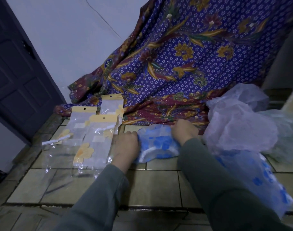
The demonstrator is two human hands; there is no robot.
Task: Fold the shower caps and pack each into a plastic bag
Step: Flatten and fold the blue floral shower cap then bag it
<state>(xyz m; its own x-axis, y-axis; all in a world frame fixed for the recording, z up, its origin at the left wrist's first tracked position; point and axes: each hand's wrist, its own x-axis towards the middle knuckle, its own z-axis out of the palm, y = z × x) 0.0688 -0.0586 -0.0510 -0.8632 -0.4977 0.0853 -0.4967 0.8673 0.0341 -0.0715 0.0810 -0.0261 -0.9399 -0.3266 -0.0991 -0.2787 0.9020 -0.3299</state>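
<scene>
Green sleeves (225, 189) reached down to the tiled floor (159, 185), where both hands — left hand (125, 144) and right hand (184, 130) — gripped the edges of a blue-flowered shower cap (159, 145); clear plastic bags (95, 130) lay just left, more caps (239, 127) heaped right.

A home: tiled floor (159, 185), panelled door (17, 77), batik cloth (184, 60).
</scene>
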